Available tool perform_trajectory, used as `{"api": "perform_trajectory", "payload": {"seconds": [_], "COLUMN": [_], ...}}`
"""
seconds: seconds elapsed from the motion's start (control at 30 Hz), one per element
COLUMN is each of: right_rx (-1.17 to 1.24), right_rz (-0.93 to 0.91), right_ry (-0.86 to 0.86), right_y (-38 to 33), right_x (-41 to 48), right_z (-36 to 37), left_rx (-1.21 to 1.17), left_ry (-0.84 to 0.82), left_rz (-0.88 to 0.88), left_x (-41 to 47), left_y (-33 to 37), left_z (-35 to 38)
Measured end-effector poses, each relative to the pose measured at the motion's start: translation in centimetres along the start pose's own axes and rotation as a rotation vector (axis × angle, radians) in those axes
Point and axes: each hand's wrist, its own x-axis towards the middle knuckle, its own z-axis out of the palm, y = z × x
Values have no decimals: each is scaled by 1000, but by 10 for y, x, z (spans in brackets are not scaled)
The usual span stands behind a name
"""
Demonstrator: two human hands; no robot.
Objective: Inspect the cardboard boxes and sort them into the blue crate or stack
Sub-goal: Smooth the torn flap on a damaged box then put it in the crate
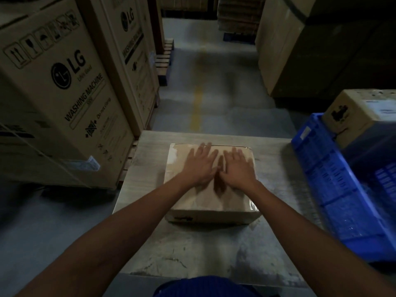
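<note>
Left hand (198,166) and right hand (239,168) both flat, fingers spread, palms down on the cardboard box (203,202) directly beneath them; gripping nothing. Likely risks: dim light may hide a dent or torn tape, so the box gets missorted; hard pressing may buckle a weak lid. Blue crate (321,168) right of the right hand; worn pale tabletop (192,249) under the box; washing-machine cartons (64,82) left of the left hand; grey floor with a yellow line (197,103) ahead.
</note>
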Motion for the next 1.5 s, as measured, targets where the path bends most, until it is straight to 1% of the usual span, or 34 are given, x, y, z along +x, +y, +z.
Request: {"api": "perform_trajectory", "payload": {"seconds": [0.07, 0.17, 0.33, 0.43, 0.5, 0.57, 0.63, 0.67, 0.77, 1.03, 1.07, 1.13, 1.2, 1.33, 1.5], "right_rx": [-46, -47, -27, -13, 3, 4, 13, 1, -27, -47, -37, 8, 60, 68, 28], "right_rz": [46, 36, 17, 25, 24, 42, 54, 42, 4, -26, -29, 13, 53, 64, 90], "right_ry": [-37, -41, -63, -103, -65, 61, 151, 160, 119, 30, 38, 97, 149, 184, 207], "right_y": [16, 24, 29, 29, 24, 18, 15, 14, 14, 27, 25, 20, 16, 11, 5], "right_x": [-9, -10, -7, -4, -9, -25, -50, -63, -79, -72, -75, -89, -110, -135, -130], "right_z": [10, 22, 20, 13, 5, 2, 14, 23, 45, 39, 34, 27, 32, 63, 63], "left_rx": [-43, -50, -53, -56, -50, -52, -89, -89, -67, -23, -9, 12, -31, -51, -156], "left_ry": [-22, -8, -14, -58, -37, 60, 107, 88, 29, 33, 50, 164, 234, 202, 108], "left_rz": [12, -20, 10, 9, -7, -17, 32, 68, 92, 62, 80, 151, 203, 218, 208], "left_x": [3, 4, 6, 8, 5, -11, -35, -47, -58, -55, -58, -67, -81, -99, -95], "left_y": [14, 19, 9, 11, 17, 26, 34, 38, 42, 47, 48, 53, 57, 62, 57], "left_z": [18, 35, 37, 29, 22, 19, 27, 35, 49, 45, 43, 42, 53, 74, 64]}}
